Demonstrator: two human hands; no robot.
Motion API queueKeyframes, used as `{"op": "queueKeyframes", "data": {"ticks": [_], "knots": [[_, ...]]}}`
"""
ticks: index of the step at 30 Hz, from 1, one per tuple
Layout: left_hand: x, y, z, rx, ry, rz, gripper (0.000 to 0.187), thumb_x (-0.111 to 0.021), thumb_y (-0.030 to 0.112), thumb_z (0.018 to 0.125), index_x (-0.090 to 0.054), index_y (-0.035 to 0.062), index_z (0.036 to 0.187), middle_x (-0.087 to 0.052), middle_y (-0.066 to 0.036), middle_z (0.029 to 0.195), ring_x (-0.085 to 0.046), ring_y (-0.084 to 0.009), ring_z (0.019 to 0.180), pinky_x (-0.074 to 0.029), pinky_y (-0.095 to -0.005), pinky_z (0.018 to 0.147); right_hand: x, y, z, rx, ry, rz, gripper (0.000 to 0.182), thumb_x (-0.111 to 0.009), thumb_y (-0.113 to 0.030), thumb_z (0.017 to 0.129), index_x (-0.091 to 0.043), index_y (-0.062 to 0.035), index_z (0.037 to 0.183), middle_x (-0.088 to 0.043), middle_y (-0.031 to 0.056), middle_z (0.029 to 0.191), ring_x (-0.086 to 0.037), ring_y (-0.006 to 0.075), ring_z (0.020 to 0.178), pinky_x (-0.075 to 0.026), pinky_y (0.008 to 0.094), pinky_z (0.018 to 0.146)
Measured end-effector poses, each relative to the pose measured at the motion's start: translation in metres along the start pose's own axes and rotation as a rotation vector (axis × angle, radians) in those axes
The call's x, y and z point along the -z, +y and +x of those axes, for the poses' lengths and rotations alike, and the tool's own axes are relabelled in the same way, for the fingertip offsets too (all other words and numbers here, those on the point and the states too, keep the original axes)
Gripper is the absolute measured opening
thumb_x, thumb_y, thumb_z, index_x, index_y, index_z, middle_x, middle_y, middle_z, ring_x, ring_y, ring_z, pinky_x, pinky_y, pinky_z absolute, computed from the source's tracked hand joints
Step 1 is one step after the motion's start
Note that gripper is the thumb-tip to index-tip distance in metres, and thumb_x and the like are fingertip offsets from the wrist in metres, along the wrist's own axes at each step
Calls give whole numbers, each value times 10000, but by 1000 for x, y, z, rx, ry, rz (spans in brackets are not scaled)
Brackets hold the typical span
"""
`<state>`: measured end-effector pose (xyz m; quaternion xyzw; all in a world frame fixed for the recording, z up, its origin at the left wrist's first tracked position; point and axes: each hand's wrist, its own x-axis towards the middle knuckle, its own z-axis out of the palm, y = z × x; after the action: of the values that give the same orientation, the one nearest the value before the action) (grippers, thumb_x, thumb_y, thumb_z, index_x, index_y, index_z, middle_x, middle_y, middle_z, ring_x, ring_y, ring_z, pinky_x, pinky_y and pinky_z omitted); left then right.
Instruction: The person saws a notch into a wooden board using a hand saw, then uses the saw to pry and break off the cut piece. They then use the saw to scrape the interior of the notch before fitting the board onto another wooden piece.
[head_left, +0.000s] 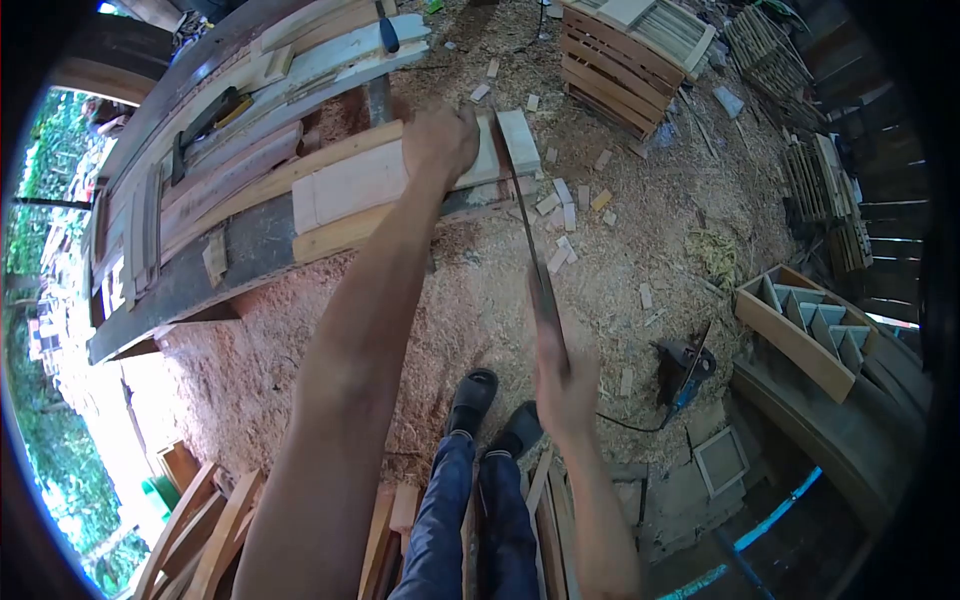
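A pale flat board [350, 188] lies on the workbench, its right end sticking out past the bench. My left hand [440, 143] presses on top of this board, its fingers curled. A long, narrow handsaw [527, 225] runs from the board's right end back to my right hand [566, 375], which is closed round its handle. The blade's far part lies across the board near that end. Motion blurs my right hand slightly.
A screwdriver-like tool [388, 32] and a clamp or plane [205, 118] lie on the bench. Small wood offcuts [564, 205] litter the shavings-covered floor. A power saw [688, 370] with a cord stands right; slatted crates [620, 65] are at the back.
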<state>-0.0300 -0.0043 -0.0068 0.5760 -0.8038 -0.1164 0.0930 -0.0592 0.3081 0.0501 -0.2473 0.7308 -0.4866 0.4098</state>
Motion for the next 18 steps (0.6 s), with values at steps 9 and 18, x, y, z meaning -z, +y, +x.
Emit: {"op": "queueKeyframes", "data": {"ticks": [9, 18], "knots": [[2, 2, -1, -26, 38, 1, 487, -366, 339, 957, -690, -23, 969, -650, -197, 1096, -588, -323, 1094, -416, -441, 974, 17, 57, -34, 76, 97, -81, 537, -584, -314, 945, -461, -9, 521, -342, 10, 420, -356, 83, 404, -262, 322, 410], [5, 3, 2, -16, 21, 11, 481, -341, 301, 943, -681, -37, 922, -653, -216, 1062, -609, -379, 1017, -454, -459, 929, 17, 72, -29, -43, -16, 229, 498, -557, -307, 972, -486, -24, 568, -424, -24, 503, -389, 63, 453, -266, 269, 433]]}}
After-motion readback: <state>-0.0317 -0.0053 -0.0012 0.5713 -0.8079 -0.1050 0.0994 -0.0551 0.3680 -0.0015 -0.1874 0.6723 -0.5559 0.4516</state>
